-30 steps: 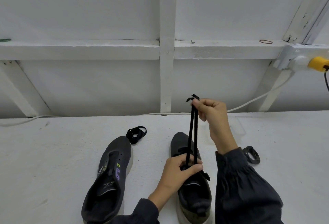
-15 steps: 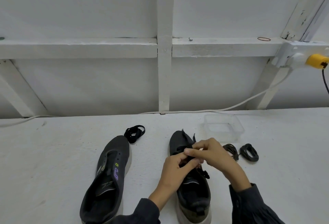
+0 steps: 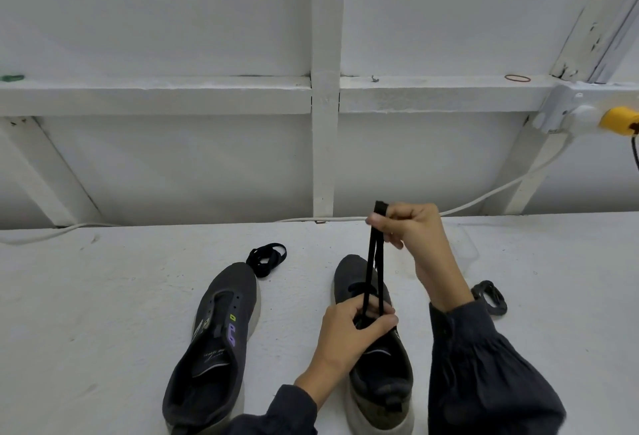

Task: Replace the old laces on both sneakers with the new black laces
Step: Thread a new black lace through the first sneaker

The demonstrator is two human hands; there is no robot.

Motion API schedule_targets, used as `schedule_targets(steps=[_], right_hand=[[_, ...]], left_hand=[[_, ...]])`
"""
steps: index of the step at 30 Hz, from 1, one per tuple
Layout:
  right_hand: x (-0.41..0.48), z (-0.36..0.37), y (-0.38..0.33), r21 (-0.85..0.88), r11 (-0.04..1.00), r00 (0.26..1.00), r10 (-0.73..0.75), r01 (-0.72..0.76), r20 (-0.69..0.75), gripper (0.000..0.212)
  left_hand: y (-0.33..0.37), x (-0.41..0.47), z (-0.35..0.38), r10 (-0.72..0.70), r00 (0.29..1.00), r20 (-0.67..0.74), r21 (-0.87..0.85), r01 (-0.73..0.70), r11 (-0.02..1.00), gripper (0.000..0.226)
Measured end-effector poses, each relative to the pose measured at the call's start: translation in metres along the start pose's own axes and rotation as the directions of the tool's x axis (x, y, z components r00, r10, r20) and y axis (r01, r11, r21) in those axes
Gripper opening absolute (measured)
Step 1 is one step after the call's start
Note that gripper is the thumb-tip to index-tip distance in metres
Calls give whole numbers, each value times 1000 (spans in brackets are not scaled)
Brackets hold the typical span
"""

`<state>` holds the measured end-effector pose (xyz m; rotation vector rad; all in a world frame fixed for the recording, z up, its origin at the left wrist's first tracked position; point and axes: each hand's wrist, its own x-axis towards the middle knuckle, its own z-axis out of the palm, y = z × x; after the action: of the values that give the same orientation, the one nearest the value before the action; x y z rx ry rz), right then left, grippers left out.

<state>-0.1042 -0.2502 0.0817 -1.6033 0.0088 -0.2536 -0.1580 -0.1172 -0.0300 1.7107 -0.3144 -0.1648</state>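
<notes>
The white desk (image 3: 103,296) ran the full width in front of the person, with a white-painted timber-framed wall (image 3: 325,95) behind it. Two dark grey sneakers stood on it, toes towards the wall. The right sneaker (image 3: 380,369) had a pale sole and a black lace crossed through the eyelets nearest its toe. The left sneaker (image 3: 221,331) lay just to the left of it, angled a little, its eyelet holes showing along the open throat and small yellow and purple marks on its side.

Both arms wore dark sleeves. The left grip (image 3: 349,331) rested on the middle of the right sneaker, fingers and thumb curled and pinching the lace where it left the eyelets. The right grip (image 3: 411,230) was raised above the right sneaker's toe, fingers closed round both ends of the black lace (image 3: 381,272). The two flat strands ran taut and nearly side by side from one grip to the other, with the tips poking out above the fingers.

A coiled black lace (image 3: 266,258) lay on the desk left of the right sneaker, just beyond the other shoe's toe. Another dark bundle (image 3: 491,296) lay to its right, beside the sleeve. A clear container (image 3: 466,251) sat right of the toe, partly hidden by the raised wrist.
</notes>
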Motion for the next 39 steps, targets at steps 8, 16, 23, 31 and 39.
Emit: schedule_targets(steps=[8, 16, 23, 31, 39], right_hand=[[2, -1, 37, -194, 966, 976, 191, -168, 106, 35], [-40, -27, 32, -500, 829, 844, 440, -252, 305, 55], [-49, -17, 23, -248, 955, 942, 224, -162, 248, 5], [-54, -17, 25, -132, 969, 919, 242, -211, 311, 20], [-51, -6, 17, 69, 973, 945, 195, -220, 264, 11]], left_hand=[[9, 2, -6, -16, 999, 30, -100, 19, 995, 16], [14, 11, -8, 80, 995, -57, 5, -80, 997, 34], [11, 13, -10, 98, 993, -64, 22, -97, 995, 35], [-5, 4, -6, 97, 994, 41, 118, -102, 988, 44], [-8, 4, -2, 53, 998, 39, 111, -57, 992, 54]])
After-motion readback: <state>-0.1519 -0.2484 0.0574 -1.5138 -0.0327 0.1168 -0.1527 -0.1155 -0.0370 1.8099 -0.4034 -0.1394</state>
